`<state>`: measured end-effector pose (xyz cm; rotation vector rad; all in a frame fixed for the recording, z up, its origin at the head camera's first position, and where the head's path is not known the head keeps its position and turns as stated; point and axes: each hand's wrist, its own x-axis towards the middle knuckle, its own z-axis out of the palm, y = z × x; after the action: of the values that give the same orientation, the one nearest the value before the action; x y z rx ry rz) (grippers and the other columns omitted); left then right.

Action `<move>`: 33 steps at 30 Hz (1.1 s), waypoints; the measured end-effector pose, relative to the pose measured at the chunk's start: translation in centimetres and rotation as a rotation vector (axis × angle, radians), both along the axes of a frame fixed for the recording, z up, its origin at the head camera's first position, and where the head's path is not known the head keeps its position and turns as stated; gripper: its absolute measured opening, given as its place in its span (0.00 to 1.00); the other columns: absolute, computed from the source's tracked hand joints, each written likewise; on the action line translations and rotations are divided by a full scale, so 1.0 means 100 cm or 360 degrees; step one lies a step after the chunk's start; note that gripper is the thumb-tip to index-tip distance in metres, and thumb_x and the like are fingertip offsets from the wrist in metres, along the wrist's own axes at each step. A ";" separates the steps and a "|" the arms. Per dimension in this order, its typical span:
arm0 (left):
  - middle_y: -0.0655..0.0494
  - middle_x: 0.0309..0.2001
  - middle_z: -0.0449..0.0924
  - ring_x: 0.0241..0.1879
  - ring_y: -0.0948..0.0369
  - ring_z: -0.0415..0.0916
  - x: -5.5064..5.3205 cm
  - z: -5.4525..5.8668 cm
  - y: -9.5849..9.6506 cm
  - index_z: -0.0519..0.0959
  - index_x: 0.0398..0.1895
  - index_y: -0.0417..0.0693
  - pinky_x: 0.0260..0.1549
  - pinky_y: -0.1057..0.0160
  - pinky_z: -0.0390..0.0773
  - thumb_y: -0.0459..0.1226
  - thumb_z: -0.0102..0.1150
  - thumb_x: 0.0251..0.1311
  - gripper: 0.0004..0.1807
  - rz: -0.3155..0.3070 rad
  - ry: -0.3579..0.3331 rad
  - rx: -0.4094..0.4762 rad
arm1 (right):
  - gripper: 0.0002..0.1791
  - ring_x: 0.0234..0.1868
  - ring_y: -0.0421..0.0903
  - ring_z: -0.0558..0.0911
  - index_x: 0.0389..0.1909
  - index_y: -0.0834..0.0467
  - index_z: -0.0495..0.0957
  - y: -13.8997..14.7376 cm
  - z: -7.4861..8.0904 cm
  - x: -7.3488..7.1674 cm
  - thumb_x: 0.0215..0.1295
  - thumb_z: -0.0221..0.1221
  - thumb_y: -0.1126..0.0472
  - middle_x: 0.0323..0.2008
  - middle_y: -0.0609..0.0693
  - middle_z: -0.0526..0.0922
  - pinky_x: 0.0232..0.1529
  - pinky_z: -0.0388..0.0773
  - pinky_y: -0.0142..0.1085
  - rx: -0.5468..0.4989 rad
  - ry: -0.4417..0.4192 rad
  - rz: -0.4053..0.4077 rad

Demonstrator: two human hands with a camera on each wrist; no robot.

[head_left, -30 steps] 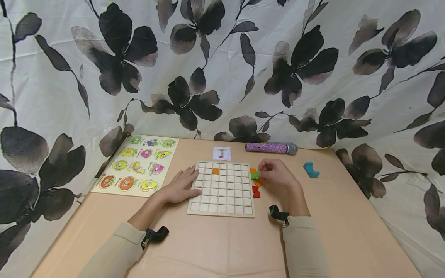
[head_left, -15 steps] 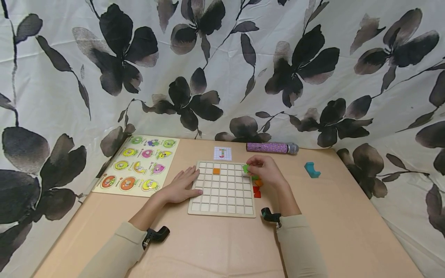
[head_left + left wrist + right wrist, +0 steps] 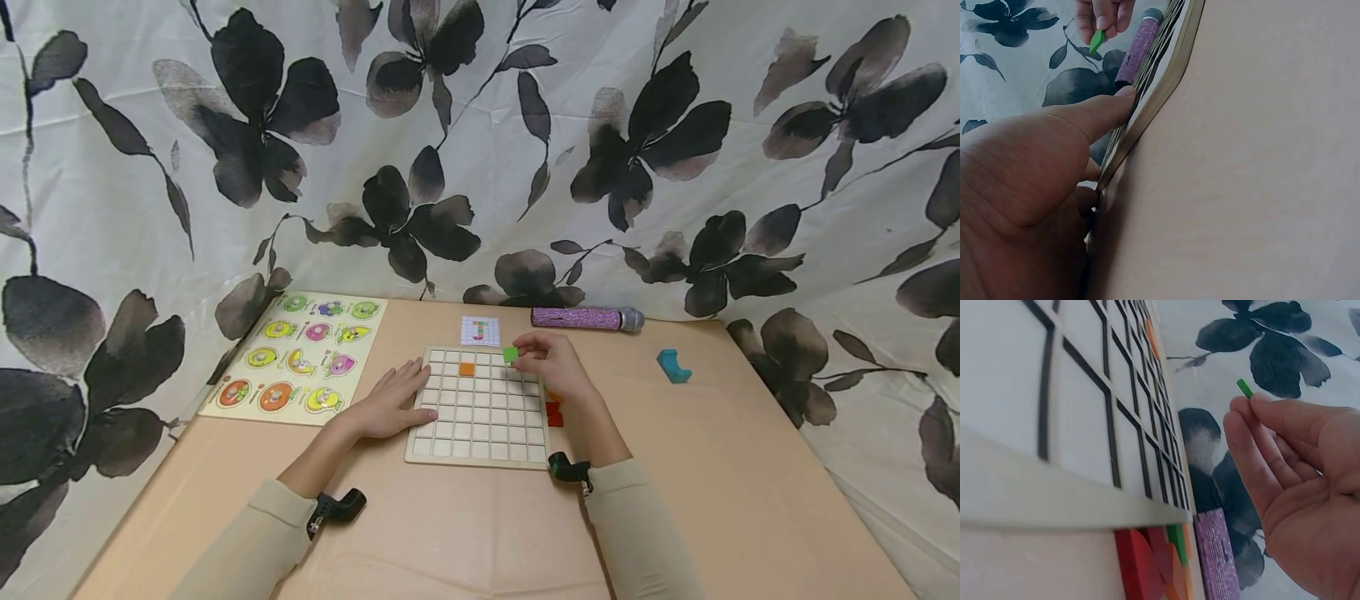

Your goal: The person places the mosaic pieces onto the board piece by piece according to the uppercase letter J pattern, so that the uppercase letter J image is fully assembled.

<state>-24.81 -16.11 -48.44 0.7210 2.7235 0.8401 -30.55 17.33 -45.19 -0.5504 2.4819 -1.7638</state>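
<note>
Fruit drawings [image 3: 275, 396] cover a pale sheet [image 3: 296, 379] at the left of the desk [image 3: 480, 533]. Right of it, the left hand [image 3: 390, 404] lies along the left edge of a gridded board [image 3: 476, 464], fingers straight and thumb set apart over the rim; it appears to be steadying the board, and the work seems to call for it to stay there. On the board, one orange tile [image 3: 467, 369] sits in a square near the far edge, left of the middle. Just beyond that edge lies a small card [image 3: 480, 331] with a coloured pattern on a grid, too small to read square by square.

Next comes the green tile [image 3: 511, 354], above the far right part of the board and apart from its surface, pinched between the thumb and fingertips of the right hand [image 3: 555, 362]. The step in hand looks like carrying this tile to a square. The next move would call for checking the card, lining up the tile's sides with one cell and setting it down flat without nudging the orange one.

Beside the board's right edge, red pieces [image 3: 554, 414] and orange pieces [image 3: 552, 397] lie partly hidden by the wrist. Farther right are a purple microphone [image 3: 576, 319] and a teal block [image 3: 672, 367].
</note>
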 end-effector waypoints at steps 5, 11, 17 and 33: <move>0.35 0.84 0.39 0.84 0.40 0.34 -0.001 -0.001 0.000 0.50 0.82 0.34 0.81 0.37 0.34 0.57 0.58 0.72 0.51 0.0001 0.0001 -0.0006 | 0.16 0.35 0.43 0.81 0.52 0.69 0.83 -0.012 -0.003 0.001 0.63 0.69 0.72 0.40 0.64 0.84 0.35 0.82 0.27 0.0000 -0.0006 -0.0080; 0.35 0.84 0.39 0.84 0.41 0.33 0.000 0.000 0.000 0.50 0.82 0.34 0.81 0.37 0.33 0.57 0.59 0.72 0.51 0.0001 0.0000 0.0006 | 0.15 0.35 0.44 0.81 0.51 0.65 0.86 -0.027 -0.003 0.001 0.63 0.69 0.71 0.37 0.56 0.85 0.33 0.80 0.28 0.0035 0.0014 -0.0152; 0.35 0.84 0.39 0.84 0.40 0.34 0.000 -0.001 -0.001 0.50 0.82 0.34 0.81 0.37 0.33 0.56 0.59 0.72 0.51 0.0003 0.0012 0.0008 | 0.14 0.33 0.42 0.81 0.50 0.66 0.86 -0.036 -0.004 -0.001 0.63 0.70 0.71 0.35 0.56 0.85 0.33 0.80 0.27 0.0064 0.0039 -0.0188; 0.36 0.84 0.40 0.84 0.41 0.34 0.001 0.000 0.000 0.50 0.83 0.34 0.81 0.37 0.34 0.56 0.59 0.71 0.51 0.0007 0.0003 0.0016 | 0.12 0.33 0.44 0.79 0.47 0.65 0.86 -0.050 -0.019 0.003 0.63 0.71 0.69 0.36 0.56 0.85 0.31 0.76 0.28 0.0092 -0.0029 -0.0190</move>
<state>-24.72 -16.15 -48.39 0.7184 2.7251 0.8551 -30.30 12.36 -47.07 -0.3878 2.5942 -1.7211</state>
